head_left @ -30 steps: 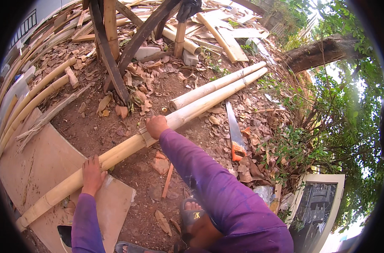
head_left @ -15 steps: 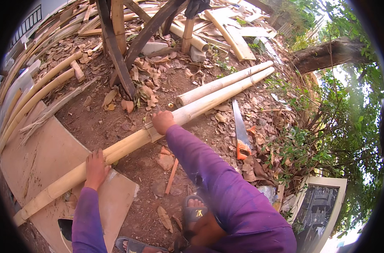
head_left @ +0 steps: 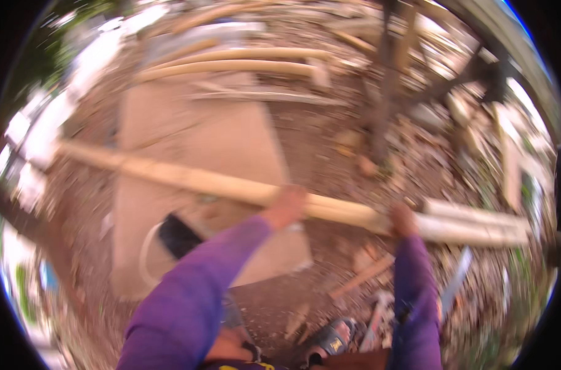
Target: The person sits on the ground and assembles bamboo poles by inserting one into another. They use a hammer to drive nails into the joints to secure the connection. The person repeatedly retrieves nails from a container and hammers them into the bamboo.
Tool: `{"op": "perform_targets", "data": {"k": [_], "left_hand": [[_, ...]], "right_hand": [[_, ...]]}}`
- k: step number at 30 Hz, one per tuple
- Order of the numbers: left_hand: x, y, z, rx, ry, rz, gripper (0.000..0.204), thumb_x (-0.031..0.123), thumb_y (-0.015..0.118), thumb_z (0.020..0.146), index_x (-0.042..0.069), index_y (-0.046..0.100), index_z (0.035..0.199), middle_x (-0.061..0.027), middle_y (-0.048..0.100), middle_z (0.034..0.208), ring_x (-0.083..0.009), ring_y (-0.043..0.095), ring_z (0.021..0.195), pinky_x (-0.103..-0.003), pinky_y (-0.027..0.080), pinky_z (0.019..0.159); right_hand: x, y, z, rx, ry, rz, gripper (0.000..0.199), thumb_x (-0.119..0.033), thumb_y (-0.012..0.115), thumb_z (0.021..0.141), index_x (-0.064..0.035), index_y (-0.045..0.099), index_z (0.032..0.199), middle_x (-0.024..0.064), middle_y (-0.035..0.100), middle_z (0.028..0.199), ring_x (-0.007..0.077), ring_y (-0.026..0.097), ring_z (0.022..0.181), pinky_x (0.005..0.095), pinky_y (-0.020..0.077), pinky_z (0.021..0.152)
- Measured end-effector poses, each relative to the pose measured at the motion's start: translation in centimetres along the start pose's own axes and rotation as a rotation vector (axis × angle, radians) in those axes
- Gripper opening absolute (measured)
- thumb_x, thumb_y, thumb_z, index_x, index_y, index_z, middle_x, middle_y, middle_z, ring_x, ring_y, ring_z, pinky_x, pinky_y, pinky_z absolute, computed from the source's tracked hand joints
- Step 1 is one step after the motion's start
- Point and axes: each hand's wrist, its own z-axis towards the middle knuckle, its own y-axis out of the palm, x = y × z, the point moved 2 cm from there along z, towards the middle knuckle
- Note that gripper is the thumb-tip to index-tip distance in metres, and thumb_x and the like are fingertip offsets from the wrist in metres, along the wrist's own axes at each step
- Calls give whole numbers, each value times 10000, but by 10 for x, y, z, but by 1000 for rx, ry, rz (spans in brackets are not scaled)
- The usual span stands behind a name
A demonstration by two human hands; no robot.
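A long, pale yellow bamboo pole (head_left: 200, 181) lies across the view, over a brown sheet of board (head_left: 188, 123) on the left and bare soil toward the right. My left hand (head_left: 286, 205) grips the pole near its middle, seemingly from above. Farther right, my right hand (head_left: 403, 220) is closed round the pole close to a joint. Motion smears both hands, so single fingers do not show. A second, shorter bamboo pole (head_left: 471, 213) lies alongside the far right part of the long one.
Near my right forearm are a saw blade (head_left: 456, 280) and a hammer-like tool (head_left: 376, 314). A black object (head_left: 178, 235) rests on the board. Beyond are curved bamboo lengths (head_left: 231, 68) and dark wooden posts (head_left: 385, 92). A reddish strip (head_left: 363, 275) lies before my sandalled foot (head_left: 334, 338).
The view has swung to the left, revealing the pole's left end and more of the board. Both hands remain on the pole, and the picture is now blurred.
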Motion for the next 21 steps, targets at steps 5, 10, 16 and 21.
{"op": "perform_targets", "data": {"k": [5,10,16,21], "left_hand": [[8,-3,6,-10,-63,152,713,347,905,795,-17,629,1342,-184,655,1294,-364,617,1256,-512,491,1065],[14,-16,3,-24,-66,160,787,371,906,798,-22,601,1408,-168,649,1324,-348,605,1260,-496,454,1086],[10,-6,4,-12,-68,182,718,380,877,839,-9,614,1381,-165,648,1324,-344,598,1270,-502,448,1083],[11,-3,6,-21,-74,186,662,385,843,872,-5,615,1356,-159,648,1306,-341,600,1253,-514,444,1086]], "right_hand": [[29,12,8,-163,-1,-31,1182,-302,1090,506,25,534,1496,205,710,1321,389,728,1204,473,631,988],[29,1,6,-163,96,39,1214,-293,1107,467,67,501,1456,244,764,1241,406,727,1211,478,620,991],[28,-6,7,-247,145,12,1218,-386,1091,521,12,464,1486,227,723,1296,370,718,1242,424,618,1021],[28,-5,11,-283,127,11,1255,-364,1084,529,20,426,1526,217,726,1305,370,721,1245,428,614,1030]]}}
